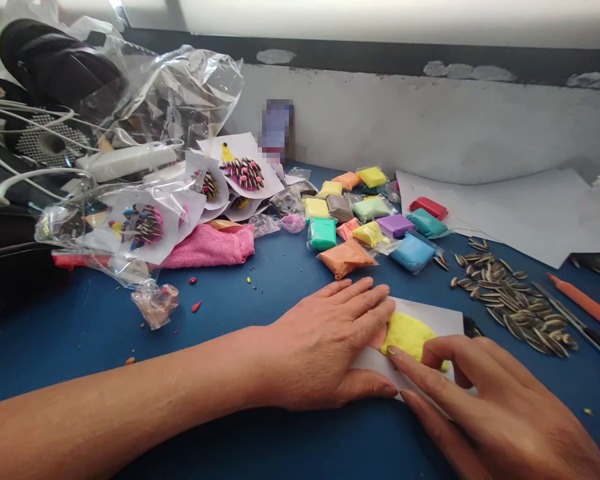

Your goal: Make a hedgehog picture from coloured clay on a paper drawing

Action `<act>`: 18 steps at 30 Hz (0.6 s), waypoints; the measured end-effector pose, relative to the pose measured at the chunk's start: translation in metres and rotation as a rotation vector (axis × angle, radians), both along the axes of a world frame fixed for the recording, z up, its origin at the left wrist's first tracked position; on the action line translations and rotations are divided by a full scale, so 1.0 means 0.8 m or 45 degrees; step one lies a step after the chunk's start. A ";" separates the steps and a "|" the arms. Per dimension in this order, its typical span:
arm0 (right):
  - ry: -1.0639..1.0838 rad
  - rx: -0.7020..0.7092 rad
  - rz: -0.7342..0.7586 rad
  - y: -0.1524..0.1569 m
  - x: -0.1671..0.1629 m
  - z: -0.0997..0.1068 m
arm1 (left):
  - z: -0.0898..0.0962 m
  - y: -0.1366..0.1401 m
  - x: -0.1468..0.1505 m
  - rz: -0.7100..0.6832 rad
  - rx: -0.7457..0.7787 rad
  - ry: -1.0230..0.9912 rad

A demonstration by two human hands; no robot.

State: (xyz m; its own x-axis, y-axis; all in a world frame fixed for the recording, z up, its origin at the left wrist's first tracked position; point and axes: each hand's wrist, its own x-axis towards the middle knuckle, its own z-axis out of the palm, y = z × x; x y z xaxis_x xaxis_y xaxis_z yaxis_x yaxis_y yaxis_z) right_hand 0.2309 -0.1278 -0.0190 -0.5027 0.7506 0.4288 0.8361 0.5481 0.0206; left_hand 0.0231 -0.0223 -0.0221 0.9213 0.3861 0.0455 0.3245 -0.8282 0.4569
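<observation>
A flat piece of soft yellow modelling clay lies on a small sheet of white paper on the blue tabletop. At its left edge a bit of light orange clay shows, partly under my fingers. My left hand is spread flat over the paper's left side, fingers stretched out, holding nothing. The index fingertip of my right hand touches the lower left edge of the yellow clay. That hand's other fingers are bent and apart, with nothing seen in them, and they cover the clay's right end.
Wrapped clay packets in several colours lie beyond my hands. Sunflower seeds are heaped at right, beside a craft knife and an orange pen. Finished seed hedgehogs, a pink cloth and plastic bags crowd the left.
</observation>
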 end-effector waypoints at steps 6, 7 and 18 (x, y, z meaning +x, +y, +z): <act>0.001 0.037 -0.028 0.000 -0.003 0.006 | -0.001 0.001 0.000 0.001 -0.017 0.007; -0.017 0.067 -0.019 0.001 -0.003 0.007 | -0.001 0.001 0.000 0.004 -0.018 0.008; -0.067 0.113 -0.238 0.003 0.026 0.019 | 0.001 -0.001 -0.001 0.016 -0.062 -0.011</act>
